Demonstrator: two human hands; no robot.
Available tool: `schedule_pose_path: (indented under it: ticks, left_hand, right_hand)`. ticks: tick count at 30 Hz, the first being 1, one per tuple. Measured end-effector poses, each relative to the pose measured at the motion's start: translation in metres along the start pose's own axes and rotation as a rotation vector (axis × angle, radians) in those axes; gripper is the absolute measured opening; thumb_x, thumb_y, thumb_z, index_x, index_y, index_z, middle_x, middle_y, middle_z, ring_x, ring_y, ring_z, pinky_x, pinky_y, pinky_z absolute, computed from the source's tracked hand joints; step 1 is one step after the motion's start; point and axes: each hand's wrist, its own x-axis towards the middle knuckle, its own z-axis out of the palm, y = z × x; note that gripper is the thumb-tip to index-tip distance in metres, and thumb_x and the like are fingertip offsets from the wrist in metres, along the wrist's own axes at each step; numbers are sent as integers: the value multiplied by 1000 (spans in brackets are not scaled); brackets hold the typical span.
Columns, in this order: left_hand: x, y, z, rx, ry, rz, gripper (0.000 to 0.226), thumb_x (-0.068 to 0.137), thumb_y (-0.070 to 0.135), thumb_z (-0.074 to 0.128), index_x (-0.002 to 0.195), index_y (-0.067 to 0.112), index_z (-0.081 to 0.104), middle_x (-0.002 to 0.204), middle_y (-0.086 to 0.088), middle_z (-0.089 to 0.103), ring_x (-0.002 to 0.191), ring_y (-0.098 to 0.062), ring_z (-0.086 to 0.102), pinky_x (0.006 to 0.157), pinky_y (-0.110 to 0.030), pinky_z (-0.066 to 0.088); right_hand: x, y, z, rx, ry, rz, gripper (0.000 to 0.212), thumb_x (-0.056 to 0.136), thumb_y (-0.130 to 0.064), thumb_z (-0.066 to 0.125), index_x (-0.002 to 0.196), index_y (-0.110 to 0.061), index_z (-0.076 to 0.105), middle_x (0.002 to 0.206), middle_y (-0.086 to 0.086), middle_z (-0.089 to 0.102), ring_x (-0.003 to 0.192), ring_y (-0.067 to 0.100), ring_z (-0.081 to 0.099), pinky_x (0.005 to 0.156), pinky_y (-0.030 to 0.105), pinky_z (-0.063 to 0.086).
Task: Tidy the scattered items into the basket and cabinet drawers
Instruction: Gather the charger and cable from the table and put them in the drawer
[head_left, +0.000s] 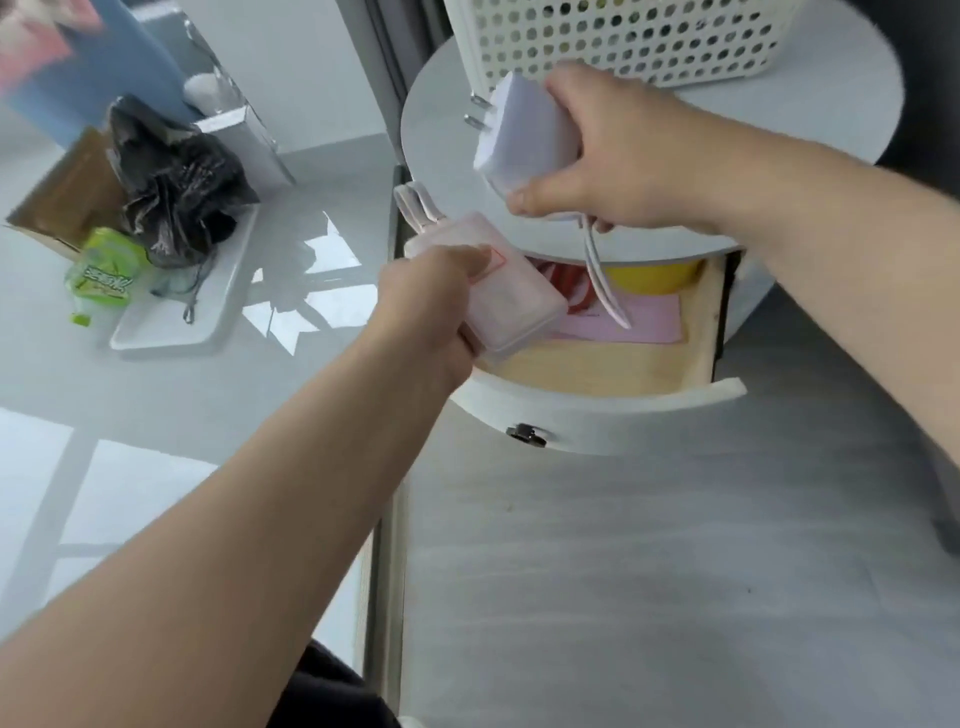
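Head camera looked down along both my forearms toward the round white cabinet (441, 135), whose curved drawer (597, 415) stood pulled out, a dark knob (525, 434) on its front. My left hand (426, 306) held a pale pink power bank (498, 291) over the drawer's left edge, fingers clamped around its near end and thumb pressed on top, its short looped strap pointing away from me. Inside the drawer lay a pink sheet (649, 322), something red (566, 283) and a yellow object (654, 275) at the back. Above it, my right hand (623, 161) gripped a white charger (524, 135), fingers wrapped around the body, its prongs aimed left and its white cable (602, 280) hanging into the drawer. Farther back, a perforated white basket (623, 36) stood on the cabinet top. To the left, on the glossy counter (311, 171), a white tray (171, 322) carried a crumpled black bag (176, 187) and a green packet (104, 275).
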Motion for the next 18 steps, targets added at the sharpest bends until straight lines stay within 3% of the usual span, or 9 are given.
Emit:
schedule_pose_path:
  ticks: [5, 8, 11, 13, 15, 18]
  left_hand:
    - [-12, 2, -6, 25, 210, 30, 53, 85, 4, 66, 127, 19, 37, 114, -9, 59, 94, -28, 67, 76, -57, 58]
    - [-13, -14, -3, 125, 190, 105, 50, 87, 4, 61, 124, 19, 31, 106, -3, 57, 93, -24, 64, 82, -49, 58]
    - [-3, -19, 2, 116, 194, 125, 46, 89, 3, 55, 123, 18, 29, 95, 0, 54, 83, -18, 60, 71, -35, 55]
    - [1, -14, 0, 111, 227, 165, 45, 90, 5, 56, 122, 20, 27, 95, -1, 54, 84, -21, 60, 71, -35, 53]
    - [2, -7, -1, 113, 270, 210, 46, 90, 6, 55, 122, 22, 26, 104, -3, 54, 91, -24, 61, 80, -42, 55]
    - [-1, -5, -3, 115, 304, 213, 50, 90, 5, 54, 127, 24, 26, 107, -1, 53, 94, -24, 62, 83, -44, 56]
  right_hand:
    - [-18, -5, 10, 190, 15, 133, 54, 76, -39, 77, 116, -22, 46, 97, -10, 53, 82, 7, 54, 63, 27, 46]
    - [-33, 3, 37, 90, -96, 139, 50, 70, -36, 79, 107, -22, 48, 93, -6, 59, 83, 15, 59, 68, 33, 48]
    - [-37, 7, 58, 33, -56, 157, 49, 70, -32, 77, 107, -22, 46, 94, -2, 61, 82, 19, 59, 66, 34, 46]
    - [-38, 10, 68, 65, -44, 269, 53, 73, -35, 77, 111, -18, 43, 96, 1, 60, 76, 20, 59, 60, 34, 48]
    - [-40, 18, 75, 252, -166, 465, 58, 75, -39, 77, 116, -16, 43, 98, 9, 61, 67, 22, 61, 56, 35, 53]
    - [-39, 37, 80, 356, -347, 668, 61, 76, -48, 77, 119, -19, 45, 108, 17, 60, 69, 22, 59, 50, 29, 43]
